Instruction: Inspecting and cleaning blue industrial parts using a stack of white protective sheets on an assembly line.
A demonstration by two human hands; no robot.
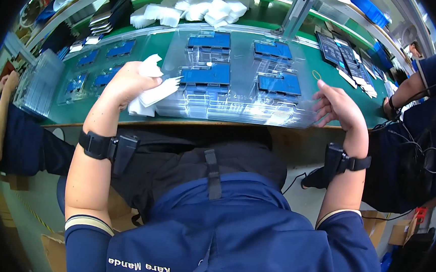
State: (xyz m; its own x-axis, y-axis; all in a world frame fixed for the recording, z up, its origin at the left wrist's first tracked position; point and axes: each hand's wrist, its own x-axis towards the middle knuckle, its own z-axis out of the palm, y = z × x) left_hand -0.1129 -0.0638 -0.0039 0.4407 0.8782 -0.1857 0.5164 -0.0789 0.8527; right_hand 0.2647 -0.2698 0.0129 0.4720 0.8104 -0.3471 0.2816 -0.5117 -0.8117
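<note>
- At your upper right, a blue bin (367, 9) sits on the shelf rail.
- Farther right on your green bench (374, 109) lie dark flat panels (330, 49), with white slips (368, 90) just beside them.
- Ahead of you, a metal post (300, 13) rises near the bench's back edge.
- To your right you have a co-worker in dark clothing (432, 70), black cables (419, 145) beside them.
- To your left is another person in dark blue (16, 132).
- Cardboard boxes (401, 231) stand on the floor at your lower right.
- Yellow-and-black striped tape (35, 211) crosses the floor at your lower left.
</note>
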